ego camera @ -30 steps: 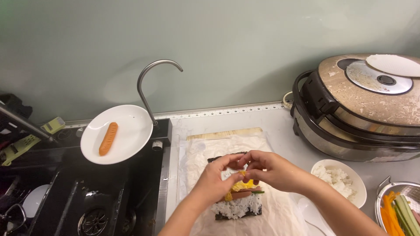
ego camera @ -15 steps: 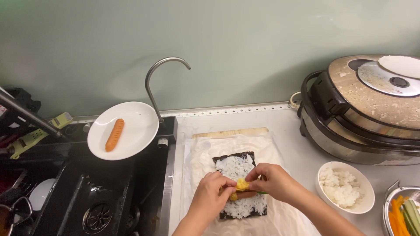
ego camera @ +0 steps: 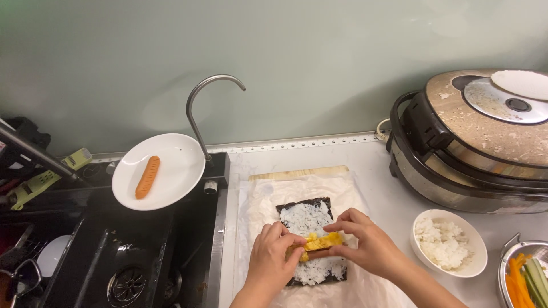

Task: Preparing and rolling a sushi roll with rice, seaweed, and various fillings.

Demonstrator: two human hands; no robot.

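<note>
A dark seaweed sheet (ego camera: 311, 204) spread with white rice (ego camera: 305, 218) lies on a plastic-wrapped rolling mat (ego camera: 302, 185) on the counter. Across the rice lies a strip of yellow egg (ego camera: 322, 242). My left hand (ego camera: 273, 259) pinches the egg's left end with bent fingers. My right hand (ego camera: 368, 245) grips its right end from the other side. Both hands rest low over the near half of the sheet and hide part of the rice there.
A white plate (ego camera: 171, 182) with one sausage (ego camera: 147, 177) sits on the sink's edge by a curved tap (ego camera: 200, 108). A rice cooker (ego camera: 479, 137) stands at the right, with a bowl of rice (ego camera: 448, 242) and a strainer of vegetable sticks (ego camera: 528, 279) in front.
The view has tilted down and shifted. My hands have come down from above the sheet, and the egg strip now lies flat across the rice.
</note>
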